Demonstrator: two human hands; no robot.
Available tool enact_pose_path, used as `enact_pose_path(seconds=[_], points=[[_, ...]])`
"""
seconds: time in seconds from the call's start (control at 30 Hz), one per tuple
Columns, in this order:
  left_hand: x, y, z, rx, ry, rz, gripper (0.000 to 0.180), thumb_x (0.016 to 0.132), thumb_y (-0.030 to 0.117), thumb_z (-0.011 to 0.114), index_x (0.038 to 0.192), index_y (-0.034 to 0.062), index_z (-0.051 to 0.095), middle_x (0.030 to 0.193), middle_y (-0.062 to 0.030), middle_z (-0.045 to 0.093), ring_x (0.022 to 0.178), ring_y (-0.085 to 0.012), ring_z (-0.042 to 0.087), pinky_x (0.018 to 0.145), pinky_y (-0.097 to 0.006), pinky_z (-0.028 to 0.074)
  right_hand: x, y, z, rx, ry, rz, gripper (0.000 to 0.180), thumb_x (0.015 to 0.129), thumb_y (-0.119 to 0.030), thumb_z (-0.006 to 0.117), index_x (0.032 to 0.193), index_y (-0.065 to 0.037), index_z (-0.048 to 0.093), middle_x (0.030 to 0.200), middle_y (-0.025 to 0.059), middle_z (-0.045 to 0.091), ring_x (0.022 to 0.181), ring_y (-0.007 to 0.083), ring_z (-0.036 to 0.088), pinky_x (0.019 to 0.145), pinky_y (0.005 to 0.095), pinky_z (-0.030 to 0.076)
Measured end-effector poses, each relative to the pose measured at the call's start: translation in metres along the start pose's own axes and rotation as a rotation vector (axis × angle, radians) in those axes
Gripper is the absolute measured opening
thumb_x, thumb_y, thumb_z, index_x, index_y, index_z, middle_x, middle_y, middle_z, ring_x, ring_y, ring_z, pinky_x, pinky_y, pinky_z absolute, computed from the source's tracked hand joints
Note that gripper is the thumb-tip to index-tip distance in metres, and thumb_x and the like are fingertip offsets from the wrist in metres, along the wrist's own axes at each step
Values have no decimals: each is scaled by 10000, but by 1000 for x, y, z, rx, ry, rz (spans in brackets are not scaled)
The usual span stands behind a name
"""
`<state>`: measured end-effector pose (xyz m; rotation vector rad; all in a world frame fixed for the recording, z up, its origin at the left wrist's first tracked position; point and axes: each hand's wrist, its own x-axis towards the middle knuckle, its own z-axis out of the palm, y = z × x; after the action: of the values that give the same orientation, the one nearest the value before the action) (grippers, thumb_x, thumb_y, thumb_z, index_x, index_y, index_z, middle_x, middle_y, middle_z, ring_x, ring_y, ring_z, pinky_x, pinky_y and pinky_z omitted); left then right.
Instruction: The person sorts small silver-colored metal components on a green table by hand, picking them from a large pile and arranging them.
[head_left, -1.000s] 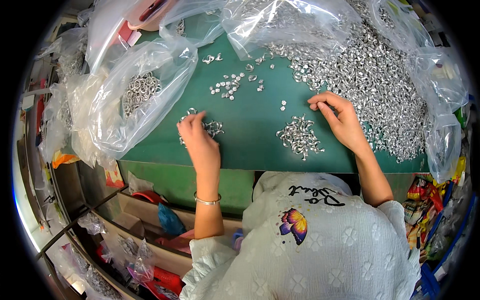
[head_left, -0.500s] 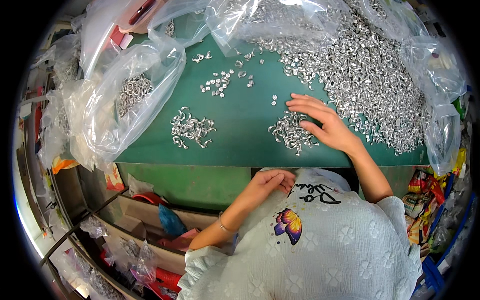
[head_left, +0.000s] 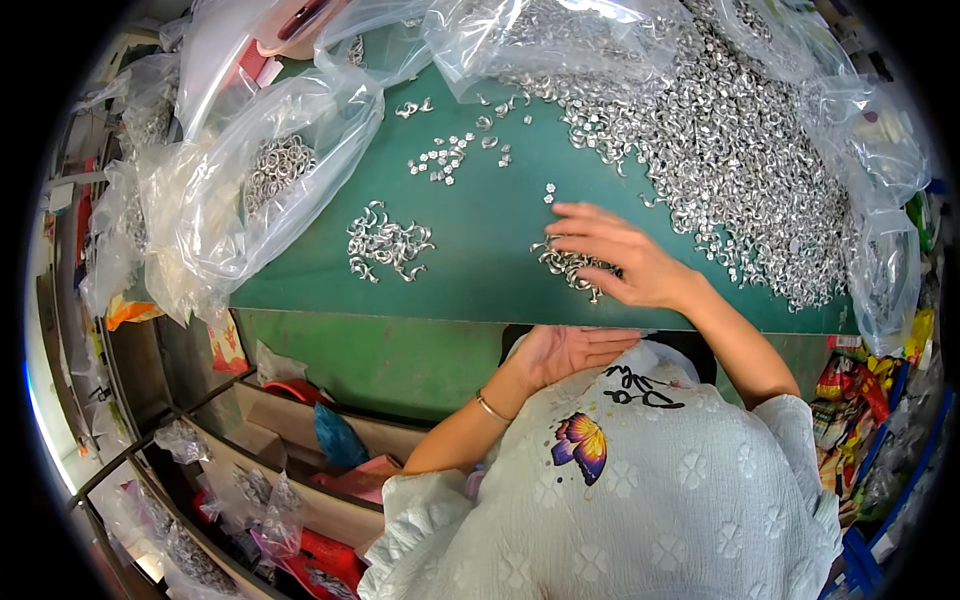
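Note:
My right hand point(head_left: 625, 258) reaches over a small pile of curved silvery metal pieces point(head_left: 563, 262) near the front edge of the green table, its fingers stretched out and partly covering the pile. Below the table edge my left hand point(head_left: 570, 352) lies palm up with fingers extended and nothing on it. A second small pile of the curved pieces point(head_left: 385, 243) sits to the left. Small flower-shaped metal pieces point(head_left: 440, 158) are scattered farther back, with a couple more point(head_left: 549, 192) just beyond my right hand.
A large heap of curved metal pieces point(head_left: 730, 150) spreads over the right and back of the green table point(head_left: 480, 270). A clear plastic bag point(head_left: 350, 120) holding metal rings point(head_left: 280, 172) lies at the left. Below is an open drawer point(head_left: 270, 425) with a blue bag point(head_left: 340, 437).
My right hand has moved left and nearer, over the small pile, which has shifted slightly. My left hand has turned palm up, opened its fingers and come up to the table edge.

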<state>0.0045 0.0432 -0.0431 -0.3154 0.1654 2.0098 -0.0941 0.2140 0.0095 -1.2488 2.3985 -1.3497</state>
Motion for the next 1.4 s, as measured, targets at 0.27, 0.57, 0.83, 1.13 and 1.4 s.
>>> enact_pose_path(seconds=[0.27,0.57,0.83,1.13,1.4], points=[[-3,-1,5,-2,139,-15,682,1015,486,308,1411,-67,352,1399,-313,427,1300,-349,470,1103,-422,384,-7,-21,7,-385,16,-6,143,761,-108,711,883,-74,644,1091,59,559,1105,269,503,941,443,360],[-3,-1,1,3,150,-20,691,1005,490,352,1401,-76,360,1389,-306,441,1277,-343,496,1092,-424,403,-1,-29,12,-401,53,90,166,764,-95,712,906,-68,629,1031,43,555,1047,249,511,930,427,346],[-4,0,-1,50,165,-37,678,1013,494,323,1383,-68,410,1380,-241,492,1255,-283,529,1088,-377,403,-5,-35,14,-561,111,212,163,762,-102,720,889,-74,622,971,32,562,994,228,514,901,431,338],[-67,11,25,1163,389,102,321,1019,176,446,1100,-58,651,1066,-111,678,915,-186,645,871,-314,499,-5,-35,14,-668,70,159,116,750,-80,606,867,-73,603,958,57,541,1011,237,507,942,460,344],[-36,29,67,1889,766,992,177,800,21,698,975,22,670,905,-74,580,807,-227,557,750,-342,438,3,-38,4,-706,-57,157,148,768,-70,617,916,-75,609,1022,52,536,1038,237,498,971,488,335]])
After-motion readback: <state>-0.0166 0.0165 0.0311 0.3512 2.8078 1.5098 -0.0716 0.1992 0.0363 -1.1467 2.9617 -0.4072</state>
